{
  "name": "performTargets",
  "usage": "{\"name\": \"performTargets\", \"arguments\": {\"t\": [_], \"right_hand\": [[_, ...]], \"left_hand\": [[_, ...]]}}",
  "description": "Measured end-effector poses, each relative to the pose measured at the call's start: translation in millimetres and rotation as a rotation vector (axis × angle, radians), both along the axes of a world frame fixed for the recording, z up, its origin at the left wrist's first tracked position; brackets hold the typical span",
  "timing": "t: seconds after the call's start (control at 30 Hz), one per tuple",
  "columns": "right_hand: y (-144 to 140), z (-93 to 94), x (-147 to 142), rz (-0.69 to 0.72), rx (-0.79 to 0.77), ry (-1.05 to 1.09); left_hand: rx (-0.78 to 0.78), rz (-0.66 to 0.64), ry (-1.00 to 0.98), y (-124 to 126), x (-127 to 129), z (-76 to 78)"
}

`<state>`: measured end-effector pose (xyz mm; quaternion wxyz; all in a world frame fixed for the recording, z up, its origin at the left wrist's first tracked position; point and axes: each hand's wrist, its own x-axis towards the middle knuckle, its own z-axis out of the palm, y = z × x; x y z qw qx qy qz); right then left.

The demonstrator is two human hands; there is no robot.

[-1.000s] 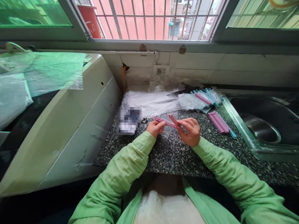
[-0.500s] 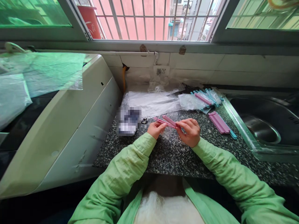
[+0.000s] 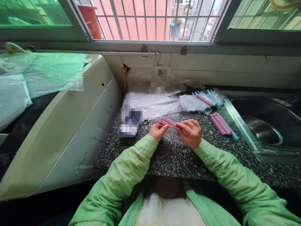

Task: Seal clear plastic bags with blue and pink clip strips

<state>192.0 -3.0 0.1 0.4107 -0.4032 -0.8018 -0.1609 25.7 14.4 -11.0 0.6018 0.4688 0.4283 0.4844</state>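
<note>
Both hands meet just above the speckled tabletop (image 3: 169, 157), near the middle of the scene, and share one pink sealing clip (image 3: 167, 121). The left hand (image 3: 157, 131) is closed on the clip's left end, and the right hand (image 3: 191, 133) pinches its right end between thumb and fingertips, with a bit of clear film seemingly hanging below; whether the film is caught in the clip is hard to tell. The clip looks like a thin, light, stiff plastic bar, likely hinged at one end, so it should be held at both ends, as now, and pressed along its length; its smooth surface may slip, and a thin bar could snap if bent. To the right lies a stack of pink clips (image 3: 221, 123), with packed clips (image 3: 207, 99) farther back, beside the sink (image 3: 265, 125). Clear plastic bags (image 3: 152, 103) lie at the far edge.
</note>
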Motion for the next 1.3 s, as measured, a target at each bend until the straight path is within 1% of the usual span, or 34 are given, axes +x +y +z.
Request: {"name": "performTargets", "arguments": {"t": [0.27, 0.53, 0.73, 0.9, 1.07, 1.17, 1.23, 1.3], "right_hand": [[0.2, -0.6, 0.1, 0.003, -0.013, -0.023], [1.3, -1.3, 0.1, -0.001, -0.028, -0.047], [1.7, -1.8, 0.0, -0.010, -0.058, -0.061], [2.2, -3.3, 0.2, -0.009, -0.048, -0.069], [0.6, -3.1, -1.0, 0.002, -0.063, -0.095], [-0.4, -3.1, -1.7, 0.016, -0.070, -0.089], [-0.3, -3.1, -1.7, 0.023, -0.086, -0.035], [0.7, -3.0, -1.1, 0.035, -0.148, 0.080]], "left_hand": [[-0.008, 0.050, -0.044, -1.2, 1.6, 4.1], [-0.039, 0.061, -0.079, -2.8, 1.6, 6.9], [-0.035, 0.074, -0.080, -2.5, 1.4, 7.3], [-0.006, 0.031, -0.042, -1.0, -2.1, 2.6], [-0.022, 0.055, 0.017, 4.2, -4.8, -9.7], [-0.011, 0.044, 0.041, 6.5, -6.0, -13.7], [0.007, 0.025, 0.066, 6.3, -6.9, -12.5], [0.029, 0.005, 0.097, 4.4, -7.3, -8.5]]}}
